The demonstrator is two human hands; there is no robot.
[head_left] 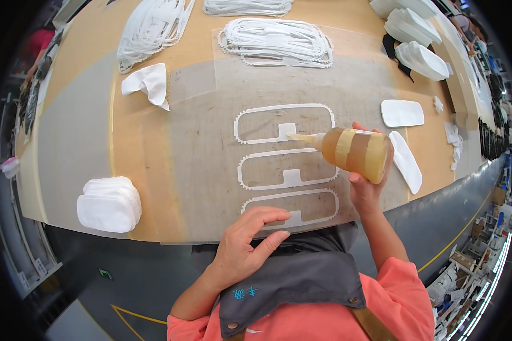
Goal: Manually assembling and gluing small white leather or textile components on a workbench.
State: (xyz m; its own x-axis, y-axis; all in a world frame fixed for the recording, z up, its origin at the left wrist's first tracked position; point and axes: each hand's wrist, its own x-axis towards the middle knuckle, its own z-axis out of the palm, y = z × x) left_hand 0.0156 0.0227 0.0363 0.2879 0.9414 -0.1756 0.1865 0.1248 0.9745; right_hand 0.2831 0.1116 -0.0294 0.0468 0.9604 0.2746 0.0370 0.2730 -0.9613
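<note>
Three white frames point(292, 177) in a column, amber bottle point(355, 150) at the farthest

Broadest is the table point(145, 165), partly under a clear sheet. Looped bundles point(276, 41) of similar frames lie along its far side; judging by their bulk, most of the work is left.

Only the three frames are set apart, flat before the person, so laying these out looks done. Work with the bottle seems at an early point (whether any liquid is on the frames is too fine to tell). No pad sits on them: one stack point(108, 206) stands at the left, and two loose pads point(402, 113) lie at the right.

The left hand point(240, 243) is spread, thumb apart from the fingers, nothing visible in it, by the nearest frame; I cannot tell whether it touches. The right hand point(367, 191) is wrapped around the bottle, which is tilted onto its side.

Smallest is the nozzle point(302, 137), its tip at the farthest frame's inner tab point(286, 128); contact cannot be told from this view.
</note>
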